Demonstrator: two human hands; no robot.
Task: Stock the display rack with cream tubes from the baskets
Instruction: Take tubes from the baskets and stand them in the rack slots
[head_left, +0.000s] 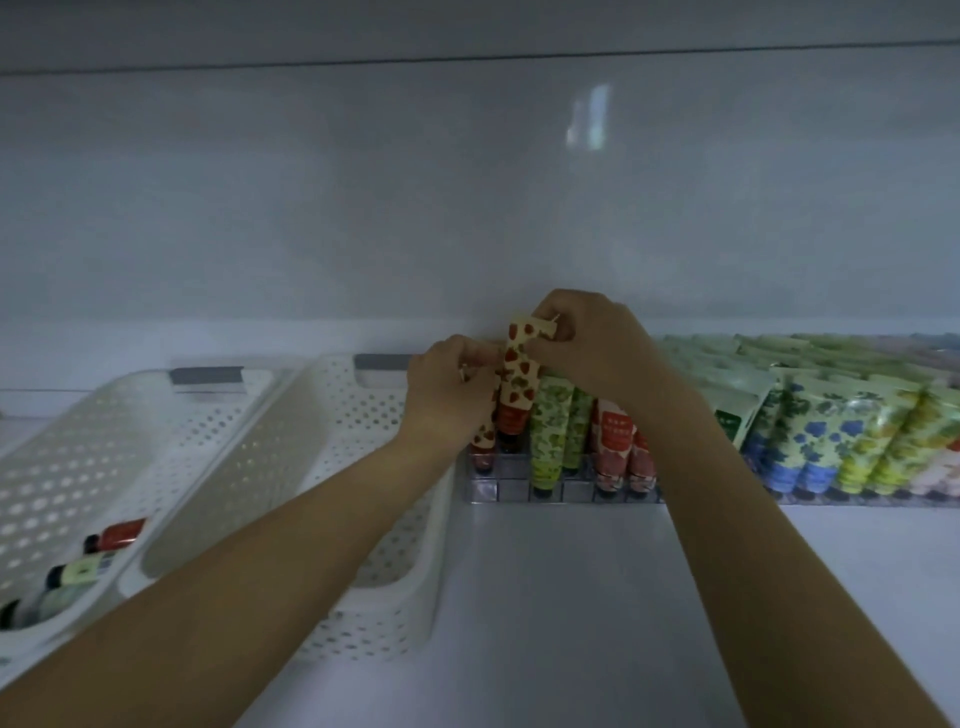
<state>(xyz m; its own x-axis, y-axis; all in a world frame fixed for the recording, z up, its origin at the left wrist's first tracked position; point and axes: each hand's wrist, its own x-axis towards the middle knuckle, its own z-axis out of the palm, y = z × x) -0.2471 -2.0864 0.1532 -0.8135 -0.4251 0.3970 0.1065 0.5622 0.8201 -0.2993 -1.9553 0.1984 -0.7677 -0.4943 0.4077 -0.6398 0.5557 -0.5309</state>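
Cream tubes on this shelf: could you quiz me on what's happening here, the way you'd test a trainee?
1. True or false: the left hand and the right hand both have a grip on the strawberry tube.
2. Fill in: tubes in the display rack stand with their caps pointing ____.
3. Where do loose tubes lie on their sides? A) in the leftmost basket B) on top of the display rack C) under the display rack

Key: 1 true; 2 down; 3 A.
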